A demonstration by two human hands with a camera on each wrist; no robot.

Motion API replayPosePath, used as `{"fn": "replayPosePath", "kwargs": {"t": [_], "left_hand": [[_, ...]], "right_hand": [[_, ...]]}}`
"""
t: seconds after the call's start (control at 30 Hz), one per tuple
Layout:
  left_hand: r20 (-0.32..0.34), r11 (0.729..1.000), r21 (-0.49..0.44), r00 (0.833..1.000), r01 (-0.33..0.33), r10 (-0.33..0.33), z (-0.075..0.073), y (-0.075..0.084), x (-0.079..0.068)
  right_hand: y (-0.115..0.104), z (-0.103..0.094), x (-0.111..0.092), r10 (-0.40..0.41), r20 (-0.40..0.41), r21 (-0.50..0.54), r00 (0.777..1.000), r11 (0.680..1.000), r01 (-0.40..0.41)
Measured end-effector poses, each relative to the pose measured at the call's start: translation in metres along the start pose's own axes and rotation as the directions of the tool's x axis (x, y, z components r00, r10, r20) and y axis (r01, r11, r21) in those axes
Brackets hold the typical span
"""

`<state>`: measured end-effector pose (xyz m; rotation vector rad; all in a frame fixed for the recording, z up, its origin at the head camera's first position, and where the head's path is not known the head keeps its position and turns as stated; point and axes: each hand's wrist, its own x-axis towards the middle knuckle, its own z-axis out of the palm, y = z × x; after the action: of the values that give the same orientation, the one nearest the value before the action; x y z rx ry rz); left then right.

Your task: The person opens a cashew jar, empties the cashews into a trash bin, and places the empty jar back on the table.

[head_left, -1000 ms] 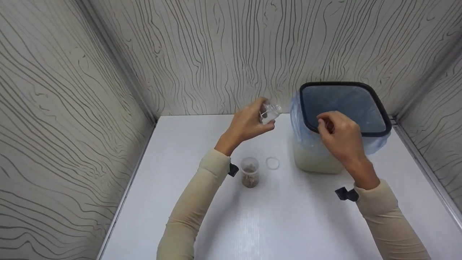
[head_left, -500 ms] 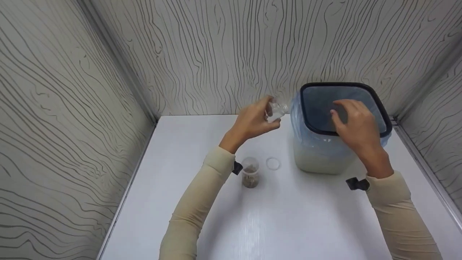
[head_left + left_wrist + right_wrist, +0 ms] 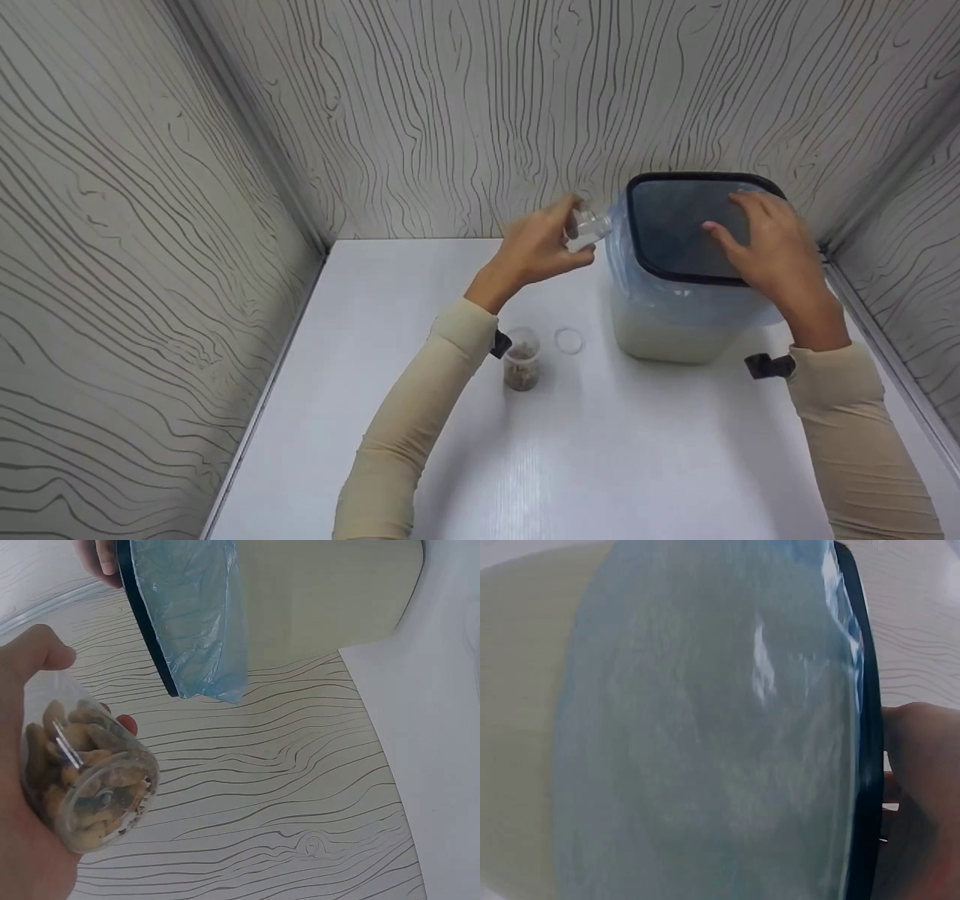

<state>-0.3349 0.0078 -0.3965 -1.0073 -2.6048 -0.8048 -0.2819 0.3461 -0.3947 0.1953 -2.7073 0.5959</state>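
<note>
In the head view, hiding part of the bin rim [image 3: 701,176] behind the right hand [image 3: 780,247] and part of the jar [image 3: 588,231] behind the left hand [image 3: 535,243]; cutting off both sleeves [image 3: 401,435] at the bottom edge; blurring the contents [image 3: 520,375] inside the cup [image 3: 521,360].

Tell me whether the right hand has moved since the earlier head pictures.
Yes. Judged against the bin in the head view, the right hand has shifted rightward, away from the bin's left rim and toward its right rim.
</note>
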Motion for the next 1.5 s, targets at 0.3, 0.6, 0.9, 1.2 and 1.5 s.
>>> {"fn": "replayPosePath", "kwargs": {"t": [0.3,0.6,0.9,1.2,1.5], "left_hand": [[0.037,0.999,0.043,0.999,0.029,-0.031,-0.001,0.008,0.009],[0.055,0.998,0.057,0.998,0.01,-0.013,-0.003,0.017,0.021],[0.08,0.998,0.053,0.997,0.019,-0.023,-0.004,0.02,0.03],[0.112,0.995,0.092,0.993,0.024,-0.034,-0.002,0.028,0.039],[0.114,0.997,0.081,0.993,-0.021,0.012,0.001,0.03,0.04]], "right_hand": [[0.028,-0.01,0.007,0.015,0.073,-0.049,0.997,0.999,-0.011],[0.054,-0.017,0.014,0.02,0.183,-0.071,0.983,0.997,-0.007],[0.066,-0.016,0.013,0.049,0.284,-0.061,0.958,0.998,-0.033],[0.073,-0.016,0.015,0.051,0.306,-0.053,0.951,0.998,-0.036],[0.075,-0.018,0.018,0.07,0.376,-0.008,0.924,0.997,-0.072]]}}
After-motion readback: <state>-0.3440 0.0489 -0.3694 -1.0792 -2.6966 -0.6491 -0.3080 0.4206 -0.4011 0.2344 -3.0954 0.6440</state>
